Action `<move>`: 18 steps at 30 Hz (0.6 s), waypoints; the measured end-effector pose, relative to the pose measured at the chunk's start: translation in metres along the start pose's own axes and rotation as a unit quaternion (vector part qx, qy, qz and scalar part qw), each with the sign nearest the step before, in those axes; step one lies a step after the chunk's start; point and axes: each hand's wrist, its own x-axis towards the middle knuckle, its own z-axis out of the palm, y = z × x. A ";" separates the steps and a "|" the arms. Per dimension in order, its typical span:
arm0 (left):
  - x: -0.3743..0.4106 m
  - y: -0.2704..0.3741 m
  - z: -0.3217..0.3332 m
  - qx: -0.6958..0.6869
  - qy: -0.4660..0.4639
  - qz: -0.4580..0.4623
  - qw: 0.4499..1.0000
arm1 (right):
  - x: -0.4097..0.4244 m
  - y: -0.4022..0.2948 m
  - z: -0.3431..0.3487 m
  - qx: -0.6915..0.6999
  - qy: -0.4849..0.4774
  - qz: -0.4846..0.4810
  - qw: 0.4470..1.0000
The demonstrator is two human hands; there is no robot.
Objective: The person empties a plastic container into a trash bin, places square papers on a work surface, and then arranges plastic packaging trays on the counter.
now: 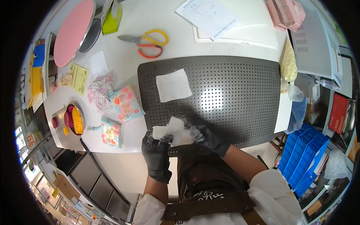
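Both my hands wear black gloves dusted with white powder. My left hand (158, 149) pinches a thin white sheet (175, 129), folded or overlapping, near the front edge of a black perforated tray (239, 95). At the right side of this sheet is my right hand (206, 137), its fingers bent; whether they grip it I cannot tell. A flat, roughly square white sheet (174, 85) lies on the tray beyond my hands. Left of the tray are two floral-printed packets, one larger (127, 103) and one smaller (111, 133).
Scissors (138, 40) with yellow and red handles lie beyond the tray. At left are a crumpled cloth or wrapper (101, 92), a round pan (74, 119) with purple and yellow pieces, and a pink disc (73, 32). A filled piping bag (288, 62) and blue crates (302, 157) stand at right.
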 end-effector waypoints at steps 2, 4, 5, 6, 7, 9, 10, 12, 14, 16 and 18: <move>-0.003 -0.002 -0.009 0.085 0.044 0.060 0.994 | 0.006 -0.014 0.007 -0.402 0.096 -0.204 0.887; -0.001 0.013 -0.007 0.126 0.086 0.111 0.982 | 0.003 -0.020 0.011 -0.298 0.034 -0.165 0.940; -0.001 0.022 -0.002 -0.048 0.119 0.039 0.991 | 0.002 -0.021 0.013 -0.243 0.003 -0.145 0.959; -0.001 0.026 -0.002 -0.057 0.127 0.055 0.989 | 0.009 -0.022 0.012 -0.199 -0.034 -0.138 0.970; 0.000 0.028 -0.003 -0.065 0.135 0.071 0.986 | 0.014 -0.025 0.013 -0.154 -0.069 -0.127 0.977; 0.000 0.029 -0.006 -0.050 0.137 0.080 0.986 | 0.003 -0.032 0.010 -0.234 -0.071 -0.081 0.966; -0.002 0.025 -0.009 -0.026 0.131 0.073 0.988 | 0.002 -0.034 0.010 -0.245 -0.061 -0.085 0.964; -0.005 0.022 -0.009 0.003 0.108 0.059 0.992 | 0.002 -0.017 0.010 -0.201 -0.002 -0.168 0.965; -0.011 0.018 -0.002 0.014 0.074 0.042 0.996 | -0.004 -0.019 -0.004 -0.268 0.047 -0.182 0.945; -0.010 0.017 0.006 0.124 0.037 0.088 0.988 | -0.006 -0.022 -0.007 -0.253 0.063 -0.168 0.951; -0.007 0.014 0.012 0.174 0.022 0.112 0.978 | 0.001 -0.026 -0.003 -0.077 0.080 -0.123 0.986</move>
